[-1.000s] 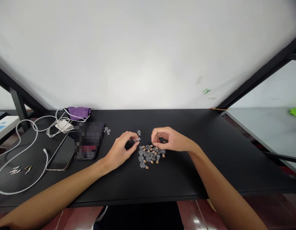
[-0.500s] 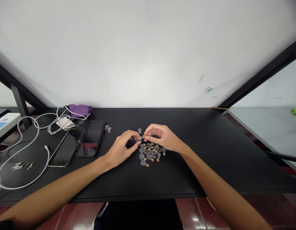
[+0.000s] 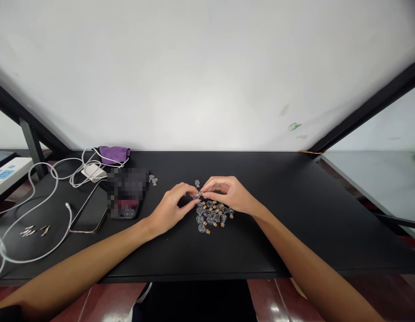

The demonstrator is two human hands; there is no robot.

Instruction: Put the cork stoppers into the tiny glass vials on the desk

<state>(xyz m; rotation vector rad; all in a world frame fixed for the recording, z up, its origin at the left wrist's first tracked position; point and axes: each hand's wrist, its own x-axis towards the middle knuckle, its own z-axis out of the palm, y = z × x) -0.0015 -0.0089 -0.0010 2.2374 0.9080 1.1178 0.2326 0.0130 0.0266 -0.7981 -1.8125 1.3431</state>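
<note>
My left hand (image 3: 172, 207) pinches a small clear glass bottle (image 3: 196, 196) between thumb and fingers, its neck toward the right. Thumb and fingertips of my right hand (image 3: 227, 193) are closed on a small cork (image 3: 202, 193) at the neck of that bottle. Just in front of both hands lies a pile of small glass bottles with cork stoppers (image 3: 207, 213). A single glass bottle without a visible cork (image 3: 197, 183) is on the black table (image 3: 281, 179) beyond my fingertips. Two more clear bottles (image 3: 154, 180) lie farther left.
On the left are a phone (image 3: 90, 210), a partly pixelated dark device (image 3: 127, 210), a looping white cable (image 3: 43, 257), a white charger (image 3: 93, 172), a purple cloth (image 3: 114, 154), a power strip (image 3: 9, 172) and small metallic pieces (image 3: 28, 231). A white wall (image 3: 194, 80) rises behind.
My right fingertips have come closer to my left hand, bringing the cork against the bottle's neck. The whole view has shifted slightly.
</note>
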